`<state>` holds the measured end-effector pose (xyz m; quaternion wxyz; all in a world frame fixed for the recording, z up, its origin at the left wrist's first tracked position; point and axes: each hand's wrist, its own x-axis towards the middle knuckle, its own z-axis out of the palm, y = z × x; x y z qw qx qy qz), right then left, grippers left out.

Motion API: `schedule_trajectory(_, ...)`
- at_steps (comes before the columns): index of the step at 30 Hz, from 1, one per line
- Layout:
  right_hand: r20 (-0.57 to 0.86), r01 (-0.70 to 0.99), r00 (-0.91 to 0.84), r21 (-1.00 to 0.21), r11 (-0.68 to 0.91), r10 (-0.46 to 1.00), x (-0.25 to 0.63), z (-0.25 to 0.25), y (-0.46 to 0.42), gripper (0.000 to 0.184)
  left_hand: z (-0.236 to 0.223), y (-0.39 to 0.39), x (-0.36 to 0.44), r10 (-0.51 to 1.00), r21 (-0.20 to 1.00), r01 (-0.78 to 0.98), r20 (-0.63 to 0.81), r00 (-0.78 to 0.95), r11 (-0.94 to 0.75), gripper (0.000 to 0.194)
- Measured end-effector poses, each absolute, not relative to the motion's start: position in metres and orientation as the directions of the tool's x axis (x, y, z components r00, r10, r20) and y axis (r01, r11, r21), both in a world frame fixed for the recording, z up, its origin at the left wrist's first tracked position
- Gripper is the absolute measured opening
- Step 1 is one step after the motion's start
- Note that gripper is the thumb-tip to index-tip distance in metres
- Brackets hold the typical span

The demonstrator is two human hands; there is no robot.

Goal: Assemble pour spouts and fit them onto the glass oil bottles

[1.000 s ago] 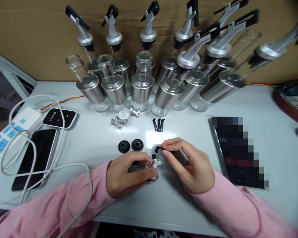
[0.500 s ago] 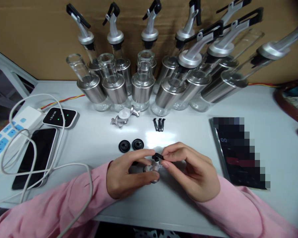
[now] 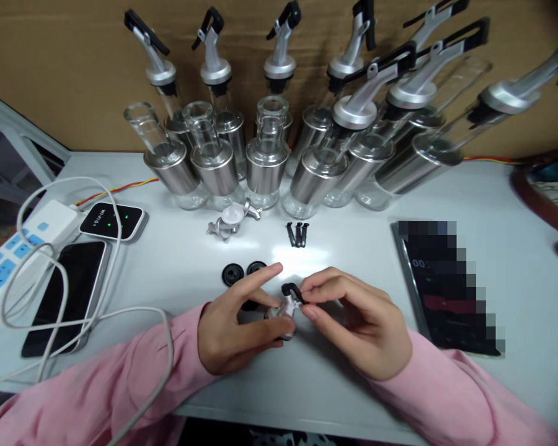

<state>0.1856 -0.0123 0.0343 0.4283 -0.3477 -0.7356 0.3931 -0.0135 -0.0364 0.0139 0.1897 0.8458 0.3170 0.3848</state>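
Black lever, a second ago apart from the silver pourer, now meets its tip near the front edge of the desk; we judge fitting under way. Our left hand clasps the pourer, forefinger raised; our right hand pinches the lever.

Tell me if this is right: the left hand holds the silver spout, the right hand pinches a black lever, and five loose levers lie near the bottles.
Not quite: the head view shows three loose levers near the bottles, not five. The rest is right: the left hand holds the silver spout, and the right hand pinches a black lever.
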Motion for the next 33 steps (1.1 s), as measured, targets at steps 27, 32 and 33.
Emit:
schedule_trajectory(27,0.214,0.145,-0.368,-0.948,0.283,0.905,0.1821,0.0297,-0.0137,0.016,0.0148,-0.03,-0.0183,0.629,0.55,0.341,0.507,0.589,-0.763,0.018)
schedule_trajectory(32,0.22,0.14,-0.387,-0.946,0.293,0.896,0.1827,0.0316,-0.0136,0.018,0.0135,-0.0357,-0.0159,0.69,0.605,0.365,0.479,0.543,-0.708,0.02)
schedule_trajectory(33,0.217,0.144,-0.392,-0.945,0.293,0.894,0.1829,0.032,-0.0137,0.018,0.0133,-0.0362,-0.0157,0.695,0.606,0.371,0.481,0.535,-0.704,0.021)
